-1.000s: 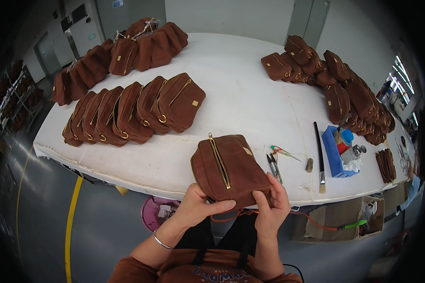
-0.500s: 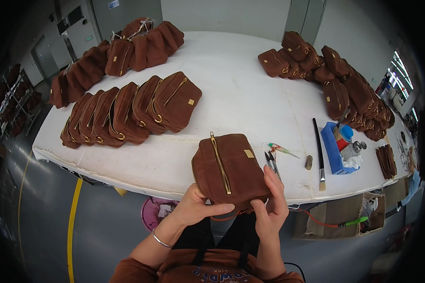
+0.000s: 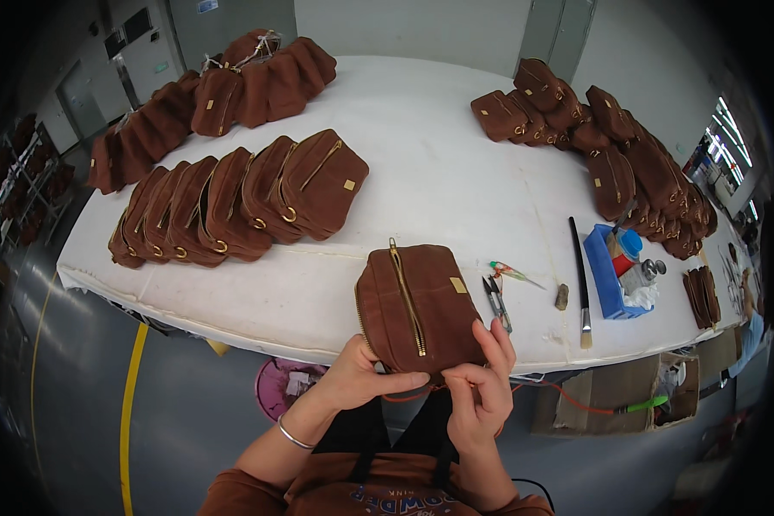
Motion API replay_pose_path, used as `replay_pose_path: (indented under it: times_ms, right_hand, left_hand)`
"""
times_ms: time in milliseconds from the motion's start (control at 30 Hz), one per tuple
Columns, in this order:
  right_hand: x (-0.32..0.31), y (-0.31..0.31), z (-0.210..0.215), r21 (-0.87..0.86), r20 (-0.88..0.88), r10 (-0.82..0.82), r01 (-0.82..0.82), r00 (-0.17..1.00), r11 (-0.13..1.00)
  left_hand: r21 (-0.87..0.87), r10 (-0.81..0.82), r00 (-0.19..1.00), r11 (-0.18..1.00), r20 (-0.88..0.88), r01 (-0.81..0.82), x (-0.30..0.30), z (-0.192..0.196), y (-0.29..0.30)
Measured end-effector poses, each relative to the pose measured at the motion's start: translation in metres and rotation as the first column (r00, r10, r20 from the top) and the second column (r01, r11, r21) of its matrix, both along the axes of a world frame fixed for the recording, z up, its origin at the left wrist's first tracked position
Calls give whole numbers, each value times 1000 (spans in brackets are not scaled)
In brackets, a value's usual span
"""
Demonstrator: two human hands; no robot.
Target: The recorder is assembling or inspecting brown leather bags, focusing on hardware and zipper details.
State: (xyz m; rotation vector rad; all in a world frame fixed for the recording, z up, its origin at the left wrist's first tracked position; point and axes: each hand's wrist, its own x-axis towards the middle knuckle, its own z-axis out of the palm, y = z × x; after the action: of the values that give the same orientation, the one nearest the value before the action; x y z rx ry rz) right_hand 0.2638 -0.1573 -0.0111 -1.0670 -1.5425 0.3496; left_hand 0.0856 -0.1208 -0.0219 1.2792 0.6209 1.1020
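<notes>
A brown pouch (image 3: 443,297) with a brass zipper across its top and a small gold label rests at the near edge of the white table. My left hand (image 3: 353,378) is closed on its near left corner, thumb along the front edge. At the same front edge, the thumb and forefinger of my right hand (image 3: 480,387) are bent together in a pinch, the other fingers raised beside the pouch's right corner. Whatever lies between those fingertips is too small to make out. The underside of the pouch is hidden.
Thread snips (image 3: 496,303), a pointed tool (image 3: 516,275), a brush (image 3: 581,284) and a blue tray (image 3: 606,275) with jars lie to the right. Rows of brown pouches (image 3: 224,206) stand left, more pile up (image 3: 654,172) at the far right. A pink bin (image 3: 271,391) sits below.
My right hand has slid from the pouch's right corner toward the middle of its front edge, and its fingers have curled into a pinch. The pouch has shifted slightly right.
</notes>
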Motion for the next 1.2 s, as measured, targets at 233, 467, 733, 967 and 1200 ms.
replay_pose_path:
  times_ms: [233,467,733,967,1200]
  right_hand:
    - [10,1,-21,-40,-370,-18,3,929,999]
    - [7,1,-35,-233,-452,-31,-85,892,969]
    - [12,10,-28,-338,-538,-4,-211,843,917]
    - [15,14,-2,-328,-677,13,-318,736,890]
    - [25,15,8,16,-225,210,-212,952,977]
  left_hand:
    - [1,-58,995,998,-83,58,-10,-9,-4]
    - [-305,21,969,951,246,57,-3,-7,0]
    - [-263,-36,922,953,385,148,-1,-17,-2]
    - [-235,-50,895,957,443,170,-13,-18,3]
    - [-283,13,572,878,820,386,-35,-34,27]
